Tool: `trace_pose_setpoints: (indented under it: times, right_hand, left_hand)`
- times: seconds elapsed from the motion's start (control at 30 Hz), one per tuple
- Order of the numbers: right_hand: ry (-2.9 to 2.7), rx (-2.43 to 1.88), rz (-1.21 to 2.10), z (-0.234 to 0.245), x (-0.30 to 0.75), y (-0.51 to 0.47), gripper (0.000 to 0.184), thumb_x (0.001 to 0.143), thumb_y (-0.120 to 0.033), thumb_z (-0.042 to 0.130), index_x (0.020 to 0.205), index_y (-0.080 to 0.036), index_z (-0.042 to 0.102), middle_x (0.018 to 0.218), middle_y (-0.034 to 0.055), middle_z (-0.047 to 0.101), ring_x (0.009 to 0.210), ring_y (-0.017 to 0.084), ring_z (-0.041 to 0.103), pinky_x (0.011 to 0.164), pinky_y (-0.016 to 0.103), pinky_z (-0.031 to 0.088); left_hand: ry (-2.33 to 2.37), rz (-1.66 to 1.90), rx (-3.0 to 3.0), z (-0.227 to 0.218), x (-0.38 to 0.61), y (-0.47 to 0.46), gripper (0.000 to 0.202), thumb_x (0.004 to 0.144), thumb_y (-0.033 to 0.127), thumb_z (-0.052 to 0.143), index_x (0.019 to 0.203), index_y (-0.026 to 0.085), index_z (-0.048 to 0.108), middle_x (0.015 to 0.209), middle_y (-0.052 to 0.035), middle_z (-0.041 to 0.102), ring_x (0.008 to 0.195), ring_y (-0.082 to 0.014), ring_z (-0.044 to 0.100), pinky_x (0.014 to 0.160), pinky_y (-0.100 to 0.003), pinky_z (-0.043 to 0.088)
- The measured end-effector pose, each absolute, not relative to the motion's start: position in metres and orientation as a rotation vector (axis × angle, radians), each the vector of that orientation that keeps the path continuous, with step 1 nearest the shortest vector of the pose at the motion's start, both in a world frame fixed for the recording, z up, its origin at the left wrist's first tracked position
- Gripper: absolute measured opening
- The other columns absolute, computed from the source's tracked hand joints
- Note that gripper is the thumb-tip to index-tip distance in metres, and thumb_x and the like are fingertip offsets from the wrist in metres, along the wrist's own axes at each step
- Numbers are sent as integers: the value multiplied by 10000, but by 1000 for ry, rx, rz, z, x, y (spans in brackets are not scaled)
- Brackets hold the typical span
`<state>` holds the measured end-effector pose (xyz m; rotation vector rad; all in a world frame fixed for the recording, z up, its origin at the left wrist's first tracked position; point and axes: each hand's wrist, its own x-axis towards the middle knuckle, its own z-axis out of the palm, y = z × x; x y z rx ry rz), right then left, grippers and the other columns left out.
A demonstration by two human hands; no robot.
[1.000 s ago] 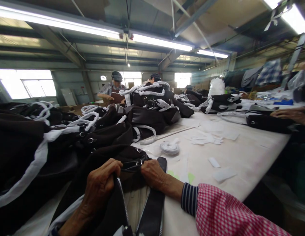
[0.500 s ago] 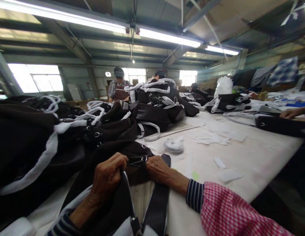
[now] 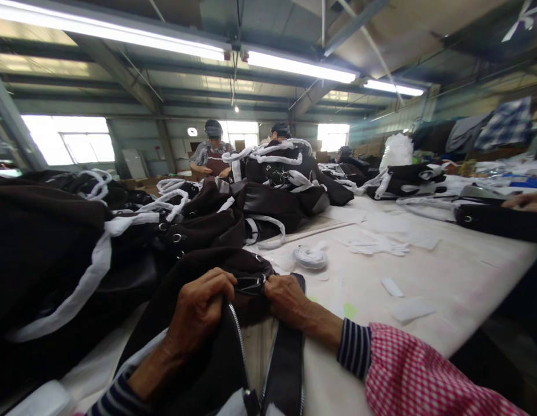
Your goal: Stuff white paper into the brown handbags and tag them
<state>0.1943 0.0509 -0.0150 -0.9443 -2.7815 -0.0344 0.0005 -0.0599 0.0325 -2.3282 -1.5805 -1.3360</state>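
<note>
- The left hand is clenched on the near edge of a dark bag, fingers curled over the open rim right by the zipper.
- The right hand grips the same rim just across from the left one, with a metal buckle sitting between the two.
- A black strap runs from under the right hand back toward the person.
- The bag lies on the desk, under both hands and bulging up just beyond them.
- Out past the left hand a pile of dark bags crossed by white bands.
- Beyond the right hand – a coil of white tape; further to its right, white scraps.
- Well off to the right, a co-worker's hand rests by a black bag.
</note>
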Motion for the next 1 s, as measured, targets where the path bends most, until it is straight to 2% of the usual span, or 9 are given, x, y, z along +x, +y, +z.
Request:
trace_pose_setpoints:
  times: [0.1, 0.23, 0.3, 0.37, 0.47, 0.57, 0.7, 0.87, 1.0]
  right_hand:
    - [-2701, -940, 202, -12, 200, 56, 224, 774, -59, 525, 904, -128, 694, 881, 101, 734, 797, 211, 680, 673, 261, 463]
    - [-2637, -845, 501, -10, 207, 64, 119, 767, -113, 543, 749, -162, 650, 708, -2, 644, 647, 134, 572, 569, 203, 380]
    - [-2601, -808, 606, -10, 209, 66, 109, 750, -113, 546, 716, -160, 638, 680, -16, 605, 624, 122, 525, 556, 203, 357]
    - [-2567, -770, 682, -12, 211, 67, 118, 743, -107, 539, 728, -160, 643, 688, -22, 590, 636, 119, 511, 576, 205, 362]
    - [-2480, -594, 921, -17, 215, 63, 105, 749, -127, 572, 770, -169, 666, 729, -33, 604, 695, 124, 544, 648, 208, 397]
    - [-2372, -397, 1225, -21, 220, 54, 35, 745, -173, 648, 755, -167, 682, 734, -35, 607, 718, 129, 553, 682, 218, 408]
    - [-2247, -349, 1513, -17, 224, 33, 58, 731, -209, 713, 716, -157, 694, 669, -45, 565, 646, 109, 489, 606, 211, 371]
    - [-2051, -623, 1460, -12, 222, 15, 23, 672, -149, 732, 690, -144, 745, 629, -37, 607, 611, 102, 509, 553, 207, 353]
    - [-1967, -743, 1529, -15, 221, 16, 73, 631, -194, 784, 655, -143, 736, 583, -34, 609, 573, 103, 515, 510, 200, 352]
  left_hand:
    - [-1649, -1144, -2464, 59, 11, -70, 263, 824, 88, 475, 723, 219, 681, 1014, -12, 720, 971, -189, 663, 844, -293, 491]
    - [-1491, -809, -2732, 86, 45, -89, 156, 921, 189, 569, 899, 259, 706, 1126, 8, 708, 1070, -200, 620, 966, -319, 470]
    - [-1396, -552, -2893, 86, 59, -94, 78, 958, 285, 616, 979, 276, 690, 1121, 12, 699, 1092, -206, 603, 1040, -341, 433]
    - [-1429, -207, -2932, 79, 64, -90, 132, 985, 369, 609, 974, 254, 673, 1069, -13, 688, 1059, -228, 601, 1057, -393, 417]
    - [-1612, 88, -2751, 63, 52, -72, 191, 1018, 323, 531, 933, 204, 655, 1027, -50, 667, 1008, -254, 599, 1018, -468, 406]
    - [-1670, 60, -2700, 48, 34, -55, 125, 986, 236, 528, 958, 218, 648, 1027, -25, 663, 1025, -248, 581, 971, -463, 388]
    - [-1832, -117, -2742, 34, 26, -50, 97, 882, 204, 561, 927, 228, 643, 994, -8, 652, 1014, -241, 557, 843, -387, 393]
    - [-2052, -504, -2935, 38, 31, -56, 143, 791, 256, 575, 855, 235, 701, 937, 1, 628, 982, -227, 566, 854, -328, 427]
    - [-2225, -566, -2914, 44, 32, -58, 195, 764, 295, 581, 866, 233, 736, 985, -8, 621, 995, -240, 587, 884, -330, 458]
